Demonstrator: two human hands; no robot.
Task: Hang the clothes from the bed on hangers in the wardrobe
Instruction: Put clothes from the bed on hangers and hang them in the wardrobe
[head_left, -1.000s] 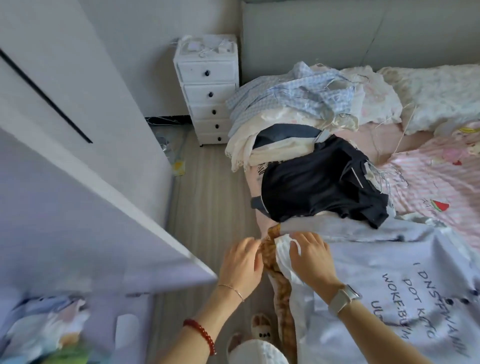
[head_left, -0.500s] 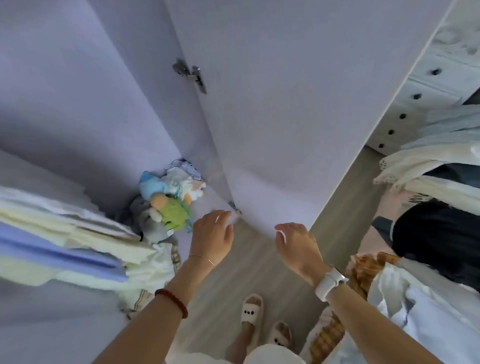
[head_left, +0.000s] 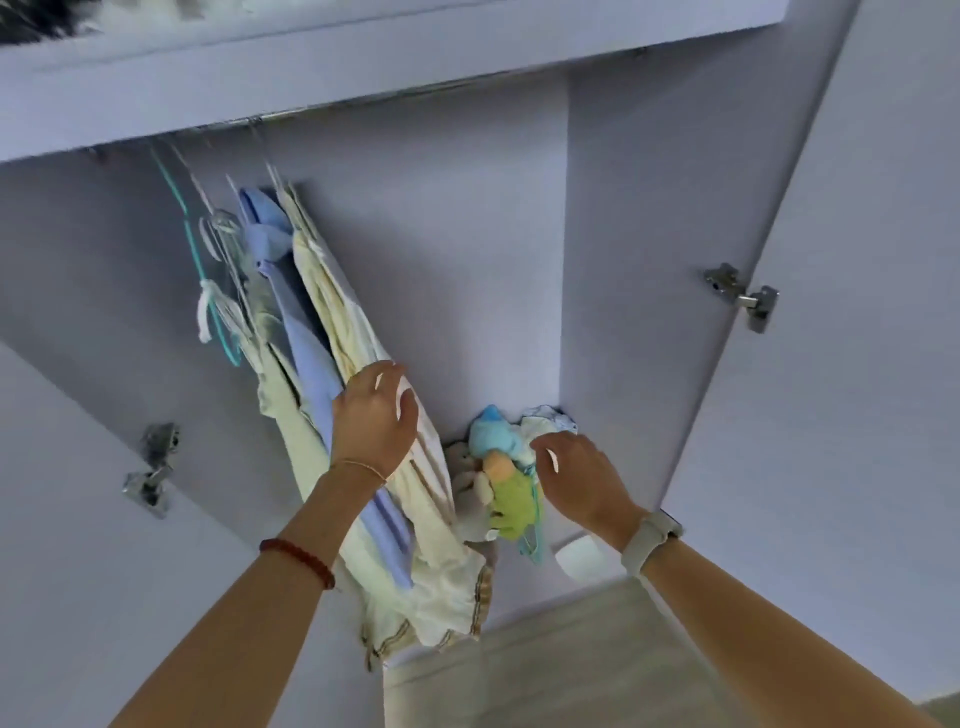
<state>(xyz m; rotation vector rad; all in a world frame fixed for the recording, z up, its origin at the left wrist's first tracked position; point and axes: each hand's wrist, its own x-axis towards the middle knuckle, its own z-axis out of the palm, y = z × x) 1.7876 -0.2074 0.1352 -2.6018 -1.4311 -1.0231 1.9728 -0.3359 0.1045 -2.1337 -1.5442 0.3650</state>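
I face the open wardrobe. Hung clothes and free hangers hang from its rail. My left hand and right hand are open, holding nothing. I think I need a hanger next.

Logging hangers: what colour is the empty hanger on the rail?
Teal thin hanger, clearest in the head view.

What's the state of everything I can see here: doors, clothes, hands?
Wardrobe door: open.
Cream garment: hanging from the rail.
Blue garment: hanging beside it.
Teal hanger: on the rail, bare.
Stuffed toys: piled on the wardrobe floor.
Left hand: open, at the hanging clothes.
Right hand: open, empty.
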